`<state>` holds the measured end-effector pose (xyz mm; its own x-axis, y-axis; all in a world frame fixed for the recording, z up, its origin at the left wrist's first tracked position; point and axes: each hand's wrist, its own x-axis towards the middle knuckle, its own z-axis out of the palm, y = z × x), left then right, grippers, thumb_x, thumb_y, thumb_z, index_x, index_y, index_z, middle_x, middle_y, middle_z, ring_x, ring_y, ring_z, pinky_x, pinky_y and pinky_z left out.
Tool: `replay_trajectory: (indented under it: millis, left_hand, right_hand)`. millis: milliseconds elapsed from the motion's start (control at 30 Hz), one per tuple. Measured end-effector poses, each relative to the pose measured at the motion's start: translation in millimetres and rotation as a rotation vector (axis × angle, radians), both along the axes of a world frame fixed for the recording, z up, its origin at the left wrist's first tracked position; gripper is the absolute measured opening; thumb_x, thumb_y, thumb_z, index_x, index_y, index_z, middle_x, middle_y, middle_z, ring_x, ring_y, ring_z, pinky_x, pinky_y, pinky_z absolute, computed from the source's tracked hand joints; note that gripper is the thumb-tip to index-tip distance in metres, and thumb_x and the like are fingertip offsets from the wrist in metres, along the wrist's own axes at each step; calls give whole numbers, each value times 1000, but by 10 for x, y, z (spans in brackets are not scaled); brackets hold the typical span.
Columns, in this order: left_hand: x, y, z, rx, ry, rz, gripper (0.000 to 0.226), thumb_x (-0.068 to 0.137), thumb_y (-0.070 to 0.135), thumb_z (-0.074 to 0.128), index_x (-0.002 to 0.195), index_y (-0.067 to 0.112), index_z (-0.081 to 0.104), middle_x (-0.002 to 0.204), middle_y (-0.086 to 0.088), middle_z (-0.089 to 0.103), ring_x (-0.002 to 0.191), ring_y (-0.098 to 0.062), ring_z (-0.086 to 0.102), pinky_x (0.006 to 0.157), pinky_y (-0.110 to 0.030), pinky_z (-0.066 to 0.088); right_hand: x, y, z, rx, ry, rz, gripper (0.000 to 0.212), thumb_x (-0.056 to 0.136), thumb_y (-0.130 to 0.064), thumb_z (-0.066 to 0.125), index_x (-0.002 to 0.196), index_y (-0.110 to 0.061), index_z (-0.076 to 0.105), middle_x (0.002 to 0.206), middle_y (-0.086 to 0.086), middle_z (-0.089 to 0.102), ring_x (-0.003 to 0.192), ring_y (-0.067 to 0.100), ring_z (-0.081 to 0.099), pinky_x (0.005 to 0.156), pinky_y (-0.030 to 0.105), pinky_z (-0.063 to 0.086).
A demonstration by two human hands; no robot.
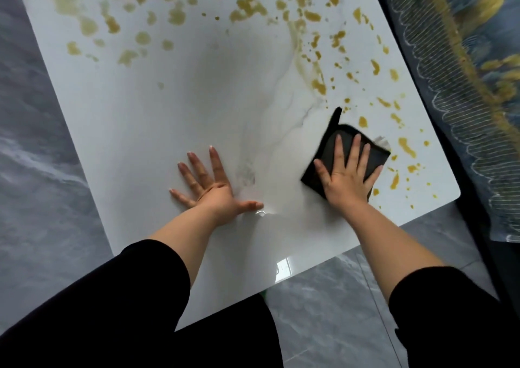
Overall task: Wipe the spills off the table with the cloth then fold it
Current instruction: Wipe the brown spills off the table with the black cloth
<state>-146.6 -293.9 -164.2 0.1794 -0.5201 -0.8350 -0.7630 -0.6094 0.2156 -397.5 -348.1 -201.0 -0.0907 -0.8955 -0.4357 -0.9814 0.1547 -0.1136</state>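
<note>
R hand (347, 176) flat, fingers spread, pressing cloth (332, 145) onto tabletop (168, 114), lower right. L hand (208, 184) splayed flat, centre.

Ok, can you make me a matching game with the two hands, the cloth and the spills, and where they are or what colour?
Things:
1. left hand
2. right hand
3. cloth
4. spills

Matches:
A. yellow-brown, scattered about
B. flat on a bare part of the table
C. black
D. pressing down on the cloth

Pairs: 1-B, 2-D, 3-C, 4-A
</note>
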Motion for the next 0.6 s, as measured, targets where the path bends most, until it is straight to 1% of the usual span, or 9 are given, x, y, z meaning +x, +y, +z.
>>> replay_trajectory:
  millis: [67, 167, 233, 267, 333, 400, 500, 600]
  left_hand:
    - [0, 6, 7, 4, 5, -7, 153, 41, 86, 69, 117, 41, -57, 124, -2, -66, 116, -29, -58, 100, -71, -17]
    - [0, -10, 36, 8, 11, 4, 154, 41, 86, 69, 117, 40, -57, 134, -7, -60, 125, -33, -52, 100, -72, -16]
    - [1, -7, 46, 17, 15, 1, 153, 42, 86, 69, 115, 41, -58, 132, -6, -61, 124, -33, -53, 100, -72, -16]
    - [3, -20, 48, 21, 16, 4, 153, 41, 87, 68, 114, 41, -59, 128, -5, -64, 120, -32, -56, 100, -72, -16]
    - [2, -41, 50, 26, 18, 11, 153, 40, 87, 68, 112, 42, -59, 117, -1, -70, 110, -29, -61, 100, -71, -17]
    - [-9, -40, 45, 36, 12, 8, 153, 39, 87, 67, 111, 42, -60, 111, 1, -72, 105, -28, -63, 100, -71, -16]
    - [-18, -56, 43, 55, -6, 9, 153, 41, 87, 67, 114, 40, -59, 113, 0, -71, 108, -30, -61, 101, -71, -16]
    - [-18, -45, 13, 62, -5, 7, 154, 41, 88, 67, 117, 39, -58, 116, 0, -71, 110, -30, -62, 100, -70, -18]
  right_hand:
    - [42, 325, 27, 22, 4, 4, 78, 79, -77, 5, 146, -43, -17, 154, -7, -32, 141, 15, -29, 109, 56, -19]
    - [68, 862, 70, 116, 12, 45, 74, 79, -79, 1, 139, -47, -30, 148, -8, -42, 136, 15, -38, 103, 51, -28]
    - [38, 968, 76, 186, -3, 50, 73, 77, -80, -2, 134, -49, -35, 144, -9, -47, 132, 14, -43, 99, 49, -34]
    - [17, 945, 78, 211, -13, 53, 74, 76, -81, -2, 133, -50, -37, 143, -9, -49, 131, 14, -45, 97, 48, -35]
    - [-28, 819, 100, 226, -20, 75, 74, 74, -82, -3, 131, -52, -38, 142, -10, -49, 130, 14, -46, 96, 48, -36]
    - [-58, 607, 107, 216, -12, 89, 73, 73, -82, -3, 129, -53, -40, 141, -11, -51, 129, 13, -47, 97, 50, -34]
    - [-25, 46, 103, 187, 5, 75, 73, 72, -83, -1, 126, -53, -40, 138, -12, -53, 128, 12, -48, 102, 54, -27]
    - [103, -652, 48, 149, 14, 60, 77, 77, -82, 6, 136, -49, -31, 146, -10, -45, 135, 16, -39, 105, 56, -23]
